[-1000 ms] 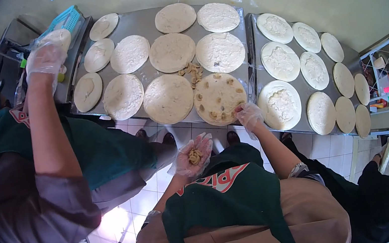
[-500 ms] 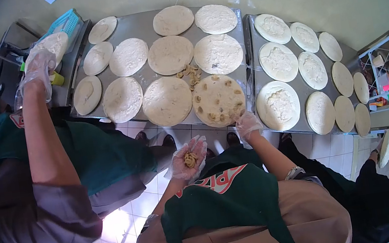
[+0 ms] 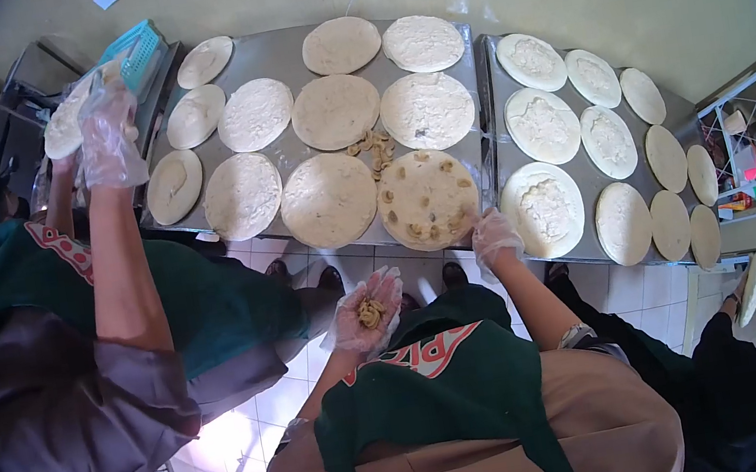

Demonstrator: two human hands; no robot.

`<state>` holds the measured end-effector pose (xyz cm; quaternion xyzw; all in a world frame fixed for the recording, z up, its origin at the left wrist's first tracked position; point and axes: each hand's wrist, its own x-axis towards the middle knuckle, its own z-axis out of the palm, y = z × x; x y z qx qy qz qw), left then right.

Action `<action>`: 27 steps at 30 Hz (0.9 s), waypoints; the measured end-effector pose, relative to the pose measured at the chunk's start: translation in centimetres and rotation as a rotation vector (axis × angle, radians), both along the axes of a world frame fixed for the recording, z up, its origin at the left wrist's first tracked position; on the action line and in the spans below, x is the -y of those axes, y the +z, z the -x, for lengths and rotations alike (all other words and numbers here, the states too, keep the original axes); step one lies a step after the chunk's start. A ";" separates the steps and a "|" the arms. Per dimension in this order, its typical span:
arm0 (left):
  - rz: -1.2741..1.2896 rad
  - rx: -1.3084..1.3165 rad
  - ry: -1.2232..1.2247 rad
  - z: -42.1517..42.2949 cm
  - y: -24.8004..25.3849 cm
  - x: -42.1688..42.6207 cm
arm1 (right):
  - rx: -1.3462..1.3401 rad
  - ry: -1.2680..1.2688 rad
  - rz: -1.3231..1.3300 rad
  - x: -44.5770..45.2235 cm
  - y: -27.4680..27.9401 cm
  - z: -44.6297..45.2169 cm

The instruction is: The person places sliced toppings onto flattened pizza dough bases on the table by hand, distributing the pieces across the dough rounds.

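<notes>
My left hand, in a clear plastic glove, is cupped palm up below the table's front edge. Several curled tan slices, which look like mushroom, lie in its palm. My right hand, gloved too, is at the lower right edge of a round pizza base. Its fingertips are drawn together; what they hold, if anything, is too small to make out. Tan pieces are spaced around that base. A loose pile of similar slices lies on the metal table just above it.
More pale pizza bases cover the metal table and a second table on the right. At left, a co-worker's gloved hand works at another base near a blue basket. Someone at far right holds a base.
My right hand has shifted slightly down and right along the base's edge. My left hand stays with its slices. The co-worker's arm at left has swung right, and their other arm now shows.
</notes>
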<state>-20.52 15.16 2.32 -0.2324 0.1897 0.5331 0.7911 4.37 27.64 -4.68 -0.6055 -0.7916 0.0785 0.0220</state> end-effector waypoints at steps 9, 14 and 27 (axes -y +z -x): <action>-0.015 -0.071 0.008 0.2 -0.6 0.5 | 0.068 -0.074 0.004 -1.0 -1.1 -0.3; -0.007 -0.023 0.014 0.3 -0.8 0.6 | 0.105 -0.102 0.144 -1.3 1.4 0.3; -0.013 -0.024 0.036 0.6 -0.3 0.6 | 0.017 -0.077 0.074 1.3 -1.1 0.3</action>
